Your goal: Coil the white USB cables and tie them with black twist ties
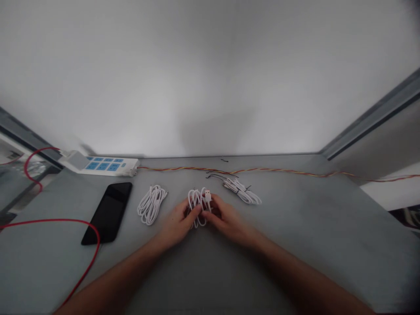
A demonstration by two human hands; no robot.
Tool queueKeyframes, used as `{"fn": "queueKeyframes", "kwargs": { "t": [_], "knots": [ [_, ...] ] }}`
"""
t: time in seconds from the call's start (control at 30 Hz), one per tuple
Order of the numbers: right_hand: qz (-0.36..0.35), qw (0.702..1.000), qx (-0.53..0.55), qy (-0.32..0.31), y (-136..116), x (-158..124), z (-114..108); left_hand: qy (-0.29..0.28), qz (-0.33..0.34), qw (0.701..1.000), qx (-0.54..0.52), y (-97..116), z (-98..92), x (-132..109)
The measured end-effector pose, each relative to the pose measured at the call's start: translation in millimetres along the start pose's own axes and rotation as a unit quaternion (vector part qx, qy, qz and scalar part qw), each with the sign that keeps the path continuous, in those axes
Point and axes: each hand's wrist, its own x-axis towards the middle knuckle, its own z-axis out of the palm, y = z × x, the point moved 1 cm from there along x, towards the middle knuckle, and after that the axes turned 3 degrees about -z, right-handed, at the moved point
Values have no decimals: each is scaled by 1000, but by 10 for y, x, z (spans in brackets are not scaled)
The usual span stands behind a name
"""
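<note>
Hands left [179,223] and right [226,218] grasping coiled white cable [197,205], phone [108,212] nearby

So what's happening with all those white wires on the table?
A person has both hands on a coiled white USB cable in the middle of the grey table. The left hand and the right hand each pinch the coil, and its plug pokes up between them. Another white coil lies to its left and a tied white bundle to its right, both untouched. A black phone and a power strip sit further left.
</note>
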Motion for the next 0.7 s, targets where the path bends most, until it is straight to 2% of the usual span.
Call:
{"fn": "queueKeyframes", "kwargs": {
  "t": [0.1, 0.2, 0.27, 0.4, 0.5, 0.6, 0.7],
  "knots": [
    [-45, 997, -58, -14, -77, 7, -36, 32, -15, 999, 8, -26, 8, -5],
    [-84, 985, -152, 22, -86, 29, -85, 47, -13, 999, -10, -27, 23, -22],
    [-78, 978, -186, 45, -56, 40, -100, 45, 0, 999, -14, -12, 39, -36],
    [-36, 991, -112, 56, 5, 26, -58, 27, 35, 999, -4, 29, 76, -68],
    [-42, 996, -58, 48, 1, -4, -4, -6, 57, 998, 8, 41, 99, -87],
    [-72, 994, -70, 41, -22, -16, -1, -28, 66, 997, 42, 36, 108, -98],
    [-69, 988, -113, 75, -4, 15, -81, -16, 45, 996, 74, 24, 90, -98]
  ]
}}
